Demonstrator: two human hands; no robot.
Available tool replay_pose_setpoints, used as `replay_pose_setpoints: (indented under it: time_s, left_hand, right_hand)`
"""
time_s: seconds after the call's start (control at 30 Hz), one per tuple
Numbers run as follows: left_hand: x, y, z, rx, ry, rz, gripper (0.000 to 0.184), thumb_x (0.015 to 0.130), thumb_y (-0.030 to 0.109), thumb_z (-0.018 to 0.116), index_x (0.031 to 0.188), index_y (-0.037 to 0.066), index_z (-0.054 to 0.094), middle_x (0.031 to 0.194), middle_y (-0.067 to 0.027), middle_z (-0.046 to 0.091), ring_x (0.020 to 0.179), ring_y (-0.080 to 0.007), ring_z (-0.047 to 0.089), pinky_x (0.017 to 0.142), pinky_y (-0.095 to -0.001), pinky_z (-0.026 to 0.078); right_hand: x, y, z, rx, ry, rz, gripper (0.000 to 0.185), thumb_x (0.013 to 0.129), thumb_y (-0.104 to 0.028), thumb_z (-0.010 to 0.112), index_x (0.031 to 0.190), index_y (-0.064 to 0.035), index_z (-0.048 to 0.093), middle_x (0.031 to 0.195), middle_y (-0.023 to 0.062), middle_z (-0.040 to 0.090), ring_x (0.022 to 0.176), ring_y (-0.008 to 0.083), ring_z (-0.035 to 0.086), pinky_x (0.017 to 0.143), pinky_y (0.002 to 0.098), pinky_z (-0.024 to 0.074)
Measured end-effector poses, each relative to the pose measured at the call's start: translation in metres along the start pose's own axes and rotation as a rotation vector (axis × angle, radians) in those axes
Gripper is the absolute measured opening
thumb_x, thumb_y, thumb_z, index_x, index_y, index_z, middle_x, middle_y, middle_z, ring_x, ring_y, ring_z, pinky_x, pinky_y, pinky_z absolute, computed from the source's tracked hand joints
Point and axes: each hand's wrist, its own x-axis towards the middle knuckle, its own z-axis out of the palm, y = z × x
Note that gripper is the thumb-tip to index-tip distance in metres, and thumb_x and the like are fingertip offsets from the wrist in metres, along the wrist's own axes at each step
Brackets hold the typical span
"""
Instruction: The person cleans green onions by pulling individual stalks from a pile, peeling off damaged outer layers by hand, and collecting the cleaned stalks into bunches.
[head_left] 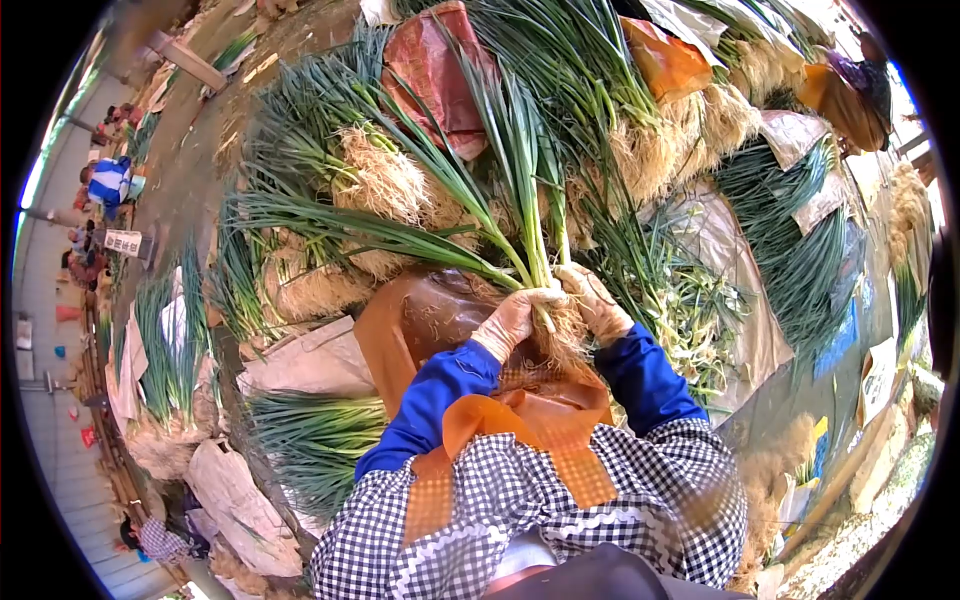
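Note:
Both my hands wear pale gloves and meet over my lap, in front of the brown apron (410, 310). Between them stands a small bunch of green garlic (535, 240), its long flat leaves fanning away from me and its pale roots (568, 335) hanging toward my body. My left hand (510, 320) is closed round the lower white stems from the left. On the right, my right hand (597, 303) is closed at the stems' base, just above the roots; its fingertips are partly hidden behind the bunch.
Piles of green garlic (385, 180) with roots lie ahead, some under a red sheet (440, 75). To the right are peeled leaf scraps (700, 325) and a covered row of bundles (790, 250). More bundles (315, 440) lie at left. Other people (108, 183) sit far left; another person (860, 90) is upper right.

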Motion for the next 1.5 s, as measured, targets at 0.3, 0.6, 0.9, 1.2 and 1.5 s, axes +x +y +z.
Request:
replay_pose_setpoints:
  time_s: [0.3,0.6,0.9,1.2,1.5]
  left_hand:
    - [-0.029,-0.007,0.0,0.208,0.043,0.423,0.023,0.083,0.013,0.055,0.102,-0.001,0.056,0.082,-0.004,0.059,0.072,-0.0143,0.058,0.067,-0.0255,0.05]
    - [-0.033,-0.007,0.02,-0.361,0.019,0.027,0.052,0.079,0.012,0.051,0.128,-0.004,0.04,0.097,-0.0147,0.059,0.085,-0.0229,0.059,0.079,-0.0348,0.051]
    - [-0.122,0.093,0.089,-0.382,-0.411,0.168,0.047,0.075,0.019,0.053,0.117,-0.002,0.045,0.077,-0.0039,0.051,0.065,-0.0142,0.051,0.059,-0.0261,0.048]
    - [-0.13,0.126,0.139,-0.321,-0.633,0.775,0.052,0.074,0.018,0.055,0.121,0.0,0.043,0.078,-0.0033,0.05,0.067,-0.0141,0.051,0.06,-0.0264,0.048]
    - [-0.016,0.049,0.014,-0.139,-0.175,0.401,0.041,0.07,0.007,0.054,0.111,0.003,0.047,0.108,-0.0164,0.053,0.099,-0.0287,0.054,0.095,-0.0431,0.041]
  right_hand:
    - [0.0,0.059,0.007,0.447,0.189,0.728,0.022,0.084,-0.024,0.057,0.09,-0.0035,0.058,0.072,-0.0008,0.055,0.059,0.0093,0.048,0.051,0.0241,0.0397]
    - [0.024,0.045,-0.001,0.258,0.314,0.471,0.018,0.079,-0.026,0.066,0.08,-0.0089,0.06,0.08,0.011,0.06,0.076,0.0246,0.057,0.069,0.0346,0.0461]
    - [-0.018,0.116,0.055,-0.915,-0.909,0.121,0.038,0.088,-0.038,0.041,0.113,-0.0124,0.055,0.11,0.0141,0.058,0.103,0.033,0.054,0.088,0.0452,0.0416]
    - [0.129,0.101,-0.075,-0.784,0.142,0.386,0.027,0.082,-0.04,0.06,0.081,-0.0134,0.062,0.077,0.0061,0.064,0.069,0.0225,0.062,0.06,0.0359,0.0496]
    - [0.148,0.055,-0.1,-0.639,0.183,0.297,0.016,0.077,-0.028,0.063,0.075,-0.0119,0.064,0.074,0.0081,0.063,0.068,0.0225,0.06,0.06,0.0341,0.0478]
